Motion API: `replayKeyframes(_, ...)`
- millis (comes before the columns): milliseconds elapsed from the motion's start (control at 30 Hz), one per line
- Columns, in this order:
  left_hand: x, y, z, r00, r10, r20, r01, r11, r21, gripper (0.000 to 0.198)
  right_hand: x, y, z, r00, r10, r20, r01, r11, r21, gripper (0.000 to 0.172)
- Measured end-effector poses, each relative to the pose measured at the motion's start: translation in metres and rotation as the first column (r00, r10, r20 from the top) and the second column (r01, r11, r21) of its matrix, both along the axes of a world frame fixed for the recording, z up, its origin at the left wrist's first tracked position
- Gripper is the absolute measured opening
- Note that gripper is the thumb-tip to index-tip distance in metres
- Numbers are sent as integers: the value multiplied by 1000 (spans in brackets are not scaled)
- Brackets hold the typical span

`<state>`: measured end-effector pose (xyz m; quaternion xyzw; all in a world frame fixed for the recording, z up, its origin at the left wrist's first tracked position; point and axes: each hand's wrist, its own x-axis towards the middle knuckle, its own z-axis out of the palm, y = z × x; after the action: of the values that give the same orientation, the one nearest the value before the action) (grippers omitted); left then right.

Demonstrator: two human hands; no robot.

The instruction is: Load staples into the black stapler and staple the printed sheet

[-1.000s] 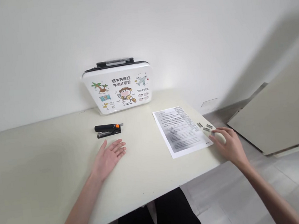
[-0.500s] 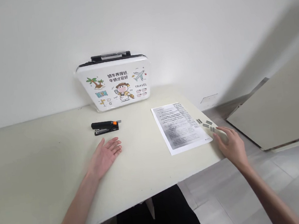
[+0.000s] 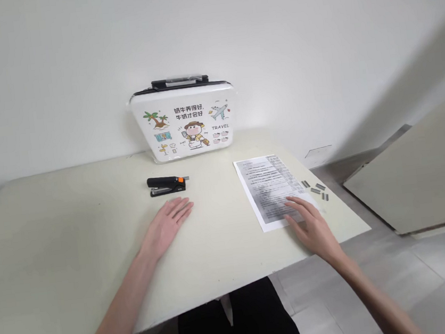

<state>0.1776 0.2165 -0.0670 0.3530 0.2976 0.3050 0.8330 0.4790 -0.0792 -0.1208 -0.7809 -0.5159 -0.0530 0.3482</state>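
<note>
While resting the left hand (image 3: 166,221) on the pale tabletop (image 3: 215,243) — fingers loosely extended, gripping nothing, just short of the black-and-orange stapler (image 3: 164,186) — extending the right hand (image 3: 312,226) over the near right corner of the flat white printed paper sheet (image 3: 268,194), thumb and fingers parted, holding nothing. Cannot tell whether touching the page. See small grey metal strips (image 3: 315,191) lying right of it.

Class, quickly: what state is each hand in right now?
Left hand: open, nothing seen in it, near the stapler.
Right hand: open, nothing seen in it, over the printed sheet.
</note>
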Motion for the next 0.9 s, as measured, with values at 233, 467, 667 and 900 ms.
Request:
replayKeyframes(233,1,13,-4,978,204,46,-201,978,-56,33,0,11,-13,999,42,-8,-43,996,-80,51)
replayKeyframes(467,0,21,-5,972,226,64,-221,972,-80,40,-3,12,-21,994,92,65,-84,990,-115,51)
replayKeyframes(667,-8,23,-17,987,152,58,-156,986,65,42,-43,9,-16,980,166,111,-154,982,-107,49)
replayKeyframes(900,-7,-3,-27,931,96,-352,199,674,711,48,-125,6,-1,960,259,106,-234,951,-204,52)
